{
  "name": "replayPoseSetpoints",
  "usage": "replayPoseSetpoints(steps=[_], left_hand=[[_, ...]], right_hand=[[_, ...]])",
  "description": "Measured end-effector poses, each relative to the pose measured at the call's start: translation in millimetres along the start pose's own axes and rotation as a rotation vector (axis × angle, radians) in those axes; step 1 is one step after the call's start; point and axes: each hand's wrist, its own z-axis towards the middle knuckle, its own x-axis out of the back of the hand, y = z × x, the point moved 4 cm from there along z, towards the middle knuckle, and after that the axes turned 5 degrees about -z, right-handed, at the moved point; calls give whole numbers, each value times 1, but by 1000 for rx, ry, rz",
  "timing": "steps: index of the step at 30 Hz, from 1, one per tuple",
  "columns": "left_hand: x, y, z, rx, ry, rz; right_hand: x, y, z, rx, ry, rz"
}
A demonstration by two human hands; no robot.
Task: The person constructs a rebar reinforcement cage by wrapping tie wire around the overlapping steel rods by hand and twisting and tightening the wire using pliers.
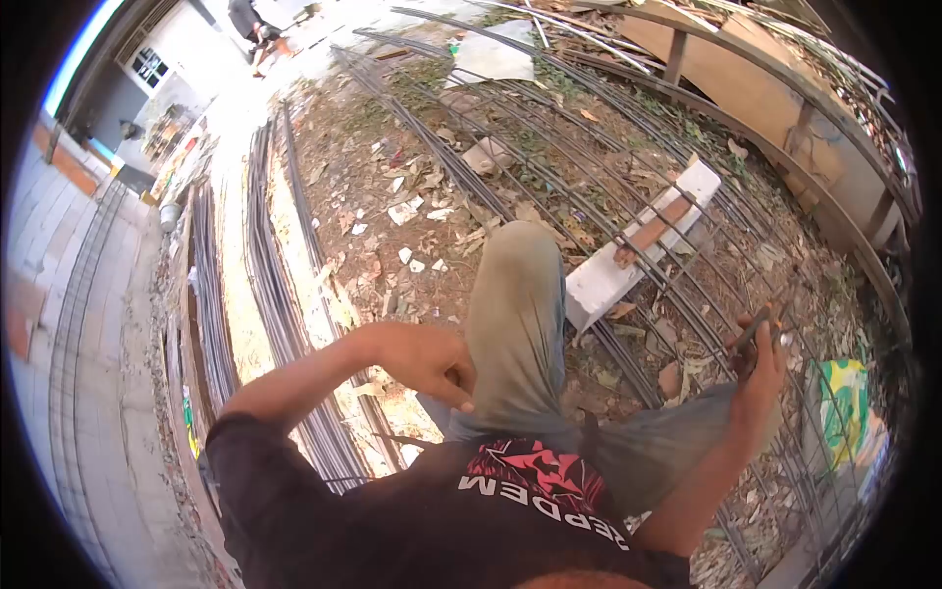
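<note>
My left hand (427, 361) is closed with curled fingers beside my bent knee (515, 294). What it holds, if anything, is hidden. Off to the right, my right hand (758, 368) grips a dark metal hand tool (752, 330) that looks like pincers, above a lattice of steel bars (677, 294). Part of the tool is covered by my fingers. A white block (599, 287) with a brown strip along its middle lies slantwise among the bars, between my knee and my right hand.
Bundles of long steel rods (267, 245) lie on the ground to the left. A metal railing (785, 162) runs along the right, near a green-and-yellow bag (844, 407). Rubble and dry leaves cover the soil. Far ahead, another person (257, 29) is by a white wall.
</note>
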Motion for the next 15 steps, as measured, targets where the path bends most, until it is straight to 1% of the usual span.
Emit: replayPoseSetpoints(steps=[1,2,3,4,5,6,7,8,9,10,11,13,14,15], left_hand=[[-36,-33,16,-89,-48,-314],[-73,-52,31,-60,-33,-538],[-109,-73,44,60,73,-699],[-140,-93,52,114,229,-981],[-172,-122,59,89,521,-1193],[-185,-119,52,108,790,-1436],[-212,-157,42,181,901,-1479],[-231,-181,28,272,999,-1293],[-251,-202,10,405,861,-986],[-268,-217,-2,364,671,-472],[-283,-225,-13,363,520,-232],[-320,-250,-34,607,372,-356],[-330,-255,-40,712,340,-456],[-337,-258,-44,767,344,-521]], right_hand=[[-9,-11,-7,11,-15,-33],[-13,-14,-12,25,24,-32],[-7,-4,-11,-8,-6,3],[-5,0,-15,-25,-16,12],[-1,3,-17,-48,-13,-6],[2,6,-18,-66,-30,-15],[9,8,-20,-78,2,-21],[11,9,-18,-84,8,-30],[11,11,-14,-87,-6,-37],[13,13,-10,-73,9,-27],[11,13,-6,-54,33,-44],[6,13,-2,-38,82,-72],[1,12,-1,-12,82,-107],[-1,12,-1,-11,85,-143]])
